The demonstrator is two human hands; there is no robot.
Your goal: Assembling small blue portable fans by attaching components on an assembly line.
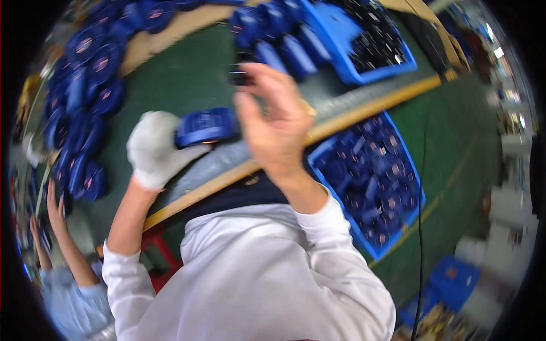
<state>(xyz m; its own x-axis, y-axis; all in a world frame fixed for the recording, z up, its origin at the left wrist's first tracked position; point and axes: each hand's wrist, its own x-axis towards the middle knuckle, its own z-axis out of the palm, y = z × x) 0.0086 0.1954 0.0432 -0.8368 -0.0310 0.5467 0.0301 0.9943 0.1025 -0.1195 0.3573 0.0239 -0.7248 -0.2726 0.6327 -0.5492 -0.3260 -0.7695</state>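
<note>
My left hand [154,146], in a white knitted glove, is closed on a blue plastic housing [206,125] held just above the bench. The housing is rounded, with its thumb-side edge toward me. My right hand [274,122] is bare and hangs to the right of the housing, somewhat blurred. Between its thumb and fingertips is a small black part [238,75], whose exact kind I cannot make out. Beyond that hand, several blue housings [278,40] lie in rows on the green bench top [176,68].
A blue tray [335,34] of small black parts stands at the back right. Below the bench's wooden edge [369,111], a blue crate [422,196] holds many blue parts. Round blue parts [85,102] pile up on the left, near a co-worker's hands [56,210]. A black cable [422,238] hangs at right.
</note>
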